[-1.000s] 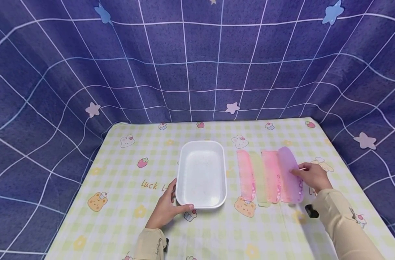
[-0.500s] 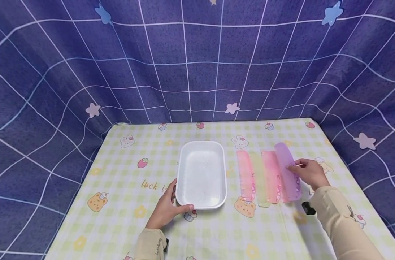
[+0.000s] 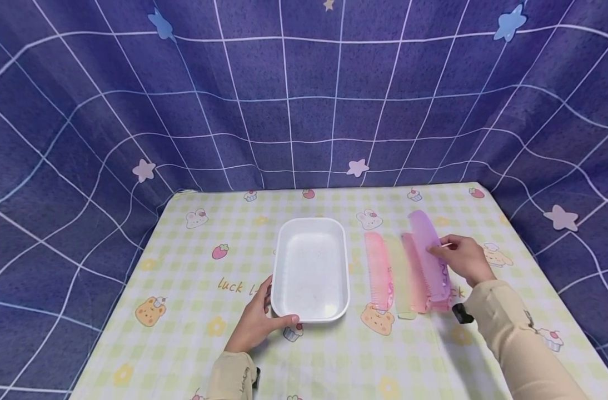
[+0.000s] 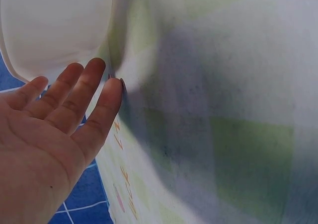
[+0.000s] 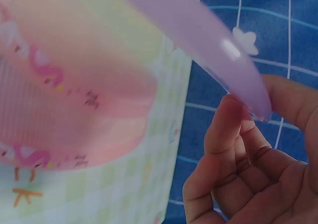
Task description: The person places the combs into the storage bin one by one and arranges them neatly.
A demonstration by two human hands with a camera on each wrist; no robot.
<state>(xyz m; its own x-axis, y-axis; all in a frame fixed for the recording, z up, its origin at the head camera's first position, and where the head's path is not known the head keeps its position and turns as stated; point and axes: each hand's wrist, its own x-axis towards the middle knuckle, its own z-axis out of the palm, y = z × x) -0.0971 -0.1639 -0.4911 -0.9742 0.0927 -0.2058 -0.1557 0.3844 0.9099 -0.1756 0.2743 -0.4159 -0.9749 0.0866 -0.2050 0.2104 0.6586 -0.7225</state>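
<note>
My right hand (image 3: 466, 260) pinches a purple comb (image 3: 423, 236) between thumb and fingers, tilted above the other combs. The right wrist view shows the fingertips on the edge of this comb (image 5: 218, 45), raised off the cloth. Beneath and beside it lie a pink comb (image 3: 439, 306), partly covered, another pink comb (image 3: 415, 278), a yellow-green comb (image 3: 398, 272) and a leftmost pink comb (image 3: 379, 266). My left hand (image 3: 256, 328) is at the near left corner of a white tray (image 3: 311, 266), thumb along its front edge. In the left wrist view its fingers (image 4: 89, 90) are loosely straight.
A checked, cartoon-printed tablecloth (image 3: 184, 344) covers the table. The tray stands left of the combs. A dark blue gridded curtain (image 3: 304, 111) with stars hangs behind the table and along both sides.
My right hand has lifted the purple comb and carried it left and away from me, exposing more of the pink comb beneath. The left hand and the tray have stayed in place.
</note>
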